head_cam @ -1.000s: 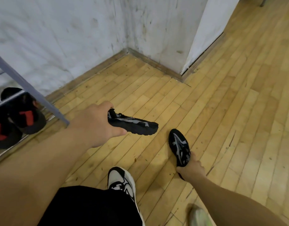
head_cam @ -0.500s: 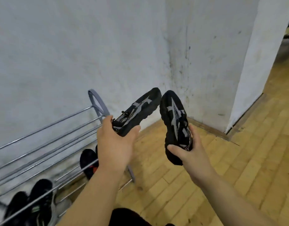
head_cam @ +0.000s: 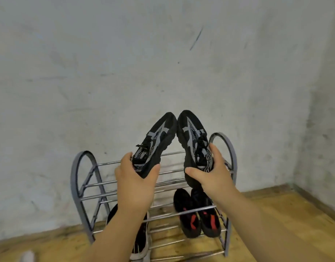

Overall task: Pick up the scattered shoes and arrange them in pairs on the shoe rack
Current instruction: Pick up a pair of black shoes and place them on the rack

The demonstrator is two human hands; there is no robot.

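I hold a pair of black sneakers with grey stripes above the shoe rack point(head_cam: 83, 178), toes up and touching at the tips. My left hand point(head_cam: 136, 182) grips the heel of the left sneaker point(head_cam: 157, 140). My right hand point(head_cam: 212, 174) grips the heel of the right sneaker point(head_cam: 193, 137). The grey metal rack stands against the wall, and its top bars run just behind and below both shoes.
A black pair with red marks point(head_cam: 198, 214) sits on the rack's lower right tier. A black shoe with a white sole point(head_cam: 142, 241) lies on the lower left, partly behind my left forearm. White wall behind, wooden floor point(head_cam: 287, 220) around the rack.
The view has swung to face the rack head-on. Both hands have brought the two sneakers from the right of the rack to above its top tier, toes now touching.
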